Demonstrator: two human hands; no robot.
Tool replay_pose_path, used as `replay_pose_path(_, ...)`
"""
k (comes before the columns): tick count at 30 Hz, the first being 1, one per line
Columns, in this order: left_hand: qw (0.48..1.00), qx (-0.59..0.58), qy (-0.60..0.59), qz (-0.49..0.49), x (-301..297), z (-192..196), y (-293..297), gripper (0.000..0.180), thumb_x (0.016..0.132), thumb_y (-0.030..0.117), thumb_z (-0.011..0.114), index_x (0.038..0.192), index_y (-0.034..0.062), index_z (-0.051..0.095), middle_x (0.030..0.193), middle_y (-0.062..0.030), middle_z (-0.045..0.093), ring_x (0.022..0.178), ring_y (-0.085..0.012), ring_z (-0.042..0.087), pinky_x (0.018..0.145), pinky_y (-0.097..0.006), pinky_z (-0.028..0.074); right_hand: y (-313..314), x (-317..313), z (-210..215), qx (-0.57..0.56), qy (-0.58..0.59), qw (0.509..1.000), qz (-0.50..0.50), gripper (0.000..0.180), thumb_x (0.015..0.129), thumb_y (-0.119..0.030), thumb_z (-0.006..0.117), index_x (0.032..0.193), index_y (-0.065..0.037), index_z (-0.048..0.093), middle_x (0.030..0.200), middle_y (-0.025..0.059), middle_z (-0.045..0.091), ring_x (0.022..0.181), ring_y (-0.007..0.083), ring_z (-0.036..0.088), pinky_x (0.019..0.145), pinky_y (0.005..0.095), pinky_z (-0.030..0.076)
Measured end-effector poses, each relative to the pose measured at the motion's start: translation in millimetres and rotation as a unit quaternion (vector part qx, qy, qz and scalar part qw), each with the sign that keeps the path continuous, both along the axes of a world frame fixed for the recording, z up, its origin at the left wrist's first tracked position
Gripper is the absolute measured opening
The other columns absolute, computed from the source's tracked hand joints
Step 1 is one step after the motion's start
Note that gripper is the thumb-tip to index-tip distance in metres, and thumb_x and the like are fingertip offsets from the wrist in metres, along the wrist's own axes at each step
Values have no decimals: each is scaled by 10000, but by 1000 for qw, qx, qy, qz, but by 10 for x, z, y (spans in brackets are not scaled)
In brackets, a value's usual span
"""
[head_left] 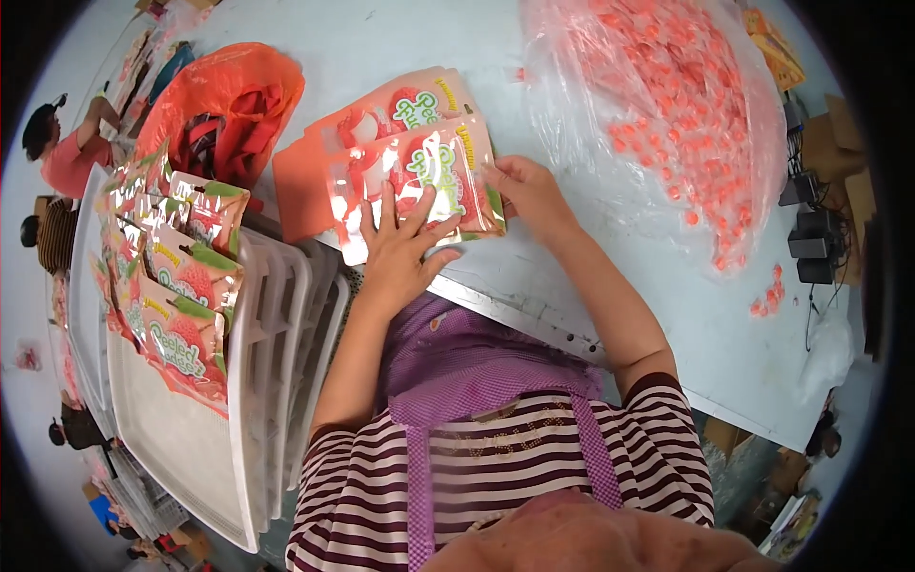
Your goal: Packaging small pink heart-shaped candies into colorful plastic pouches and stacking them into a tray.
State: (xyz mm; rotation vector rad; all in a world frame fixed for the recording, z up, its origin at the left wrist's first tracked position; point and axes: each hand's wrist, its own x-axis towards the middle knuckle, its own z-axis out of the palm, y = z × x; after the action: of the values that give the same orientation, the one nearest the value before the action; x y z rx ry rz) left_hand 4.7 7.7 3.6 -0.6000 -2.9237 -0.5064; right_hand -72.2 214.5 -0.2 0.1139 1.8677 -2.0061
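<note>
A shiny pink-and-red candy pouch [467, 157] with fruit pictures lies near the table's front edge. My left hand [396, 255] rests flat on it, fingers spread. At its right end my right hand [536, 198] pinches the edge between thumb and fingers. Partly covered by this pouch, another printed pouch [381, 110] lies just beyond it. A plain orange-red flat piece [297, 186] sticks out on the left; I cannot tell whether it is a pouch's back. What the pouch under my hands contains is hidden.
Stacked white trays [176, 439] stand at my left, with several filled-looking pouches [176, 329] on top. An orange-red plastic bag [272, 81] is behind them. A large clear bag [658, 95] of small red wrapped pieces lies far right; loose pieces [765, 300] sit nearby. People work at left.
</note>
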Motion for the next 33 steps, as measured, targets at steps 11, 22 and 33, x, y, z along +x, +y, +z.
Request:
replay_pose_path(11,841,522,-103,100,23,293,368,304,739,94,741,976,25,564,931,-64,529,828,-145,564,727,-261,472,-179,402,220,90,240,965,55,219,770,-89,718,680,-12,534,631,0,540,536,42,480,476,227,392)
replay_pose_path(22,880,442,-71,159,81,358,36,111,744,-31,628,816,-10,545,924,-102,612,779,-132,548,703,-252,447,-52,242,336,38,382,923,34,178,685,16,675,762,2,515,721,3,537,665,80,478,570,267,405)
replay_pose_path(33,981,11,124,-152,71,744,75,353,690,89,729,1028,181,687,1395,-236,340,1193,-415,423,979,-465,368,66,177,487,50,364,923,112,353,753,-68,682,641,-39,348,597,-19,242,576,79,269,494,279,274)
